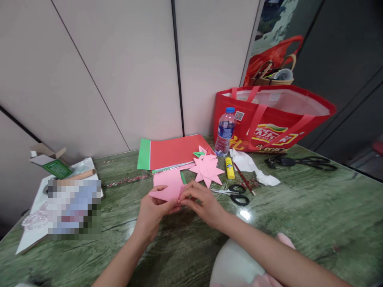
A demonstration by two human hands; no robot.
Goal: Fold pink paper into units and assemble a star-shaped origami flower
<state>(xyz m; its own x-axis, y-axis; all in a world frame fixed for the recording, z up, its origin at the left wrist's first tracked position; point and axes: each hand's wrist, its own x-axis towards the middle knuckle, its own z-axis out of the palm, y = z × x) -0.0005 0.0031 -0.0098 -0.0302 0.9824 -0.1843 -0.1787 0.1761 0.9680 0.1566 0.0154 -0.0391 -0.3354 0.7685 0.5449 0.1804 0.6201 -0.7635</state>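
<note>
Between my hands is a piece of folded pink paper (167, 193), held above the near part of the table. My left hand (152, 211) is closed on its left and lower side, thumb on top. My right hand (202, 201) pinches the paper's right end with thumb and fingertips. Just behind lies a pink paper sheet (166, 178). To the right of it sits a pointed pink paper flower (207, 170), and black-handled scissors (237, 194) lie beyond my right hand.
A yellow glue stick (229, 168), a dark red pencil (243, 179) and white tissue (253, 165) lie on the right. Red and green paper (176, 151) lies at the back. A water bottle (225, 133) stands before a red bag (278, 119). A green box (56, 167) is at left.
</note>
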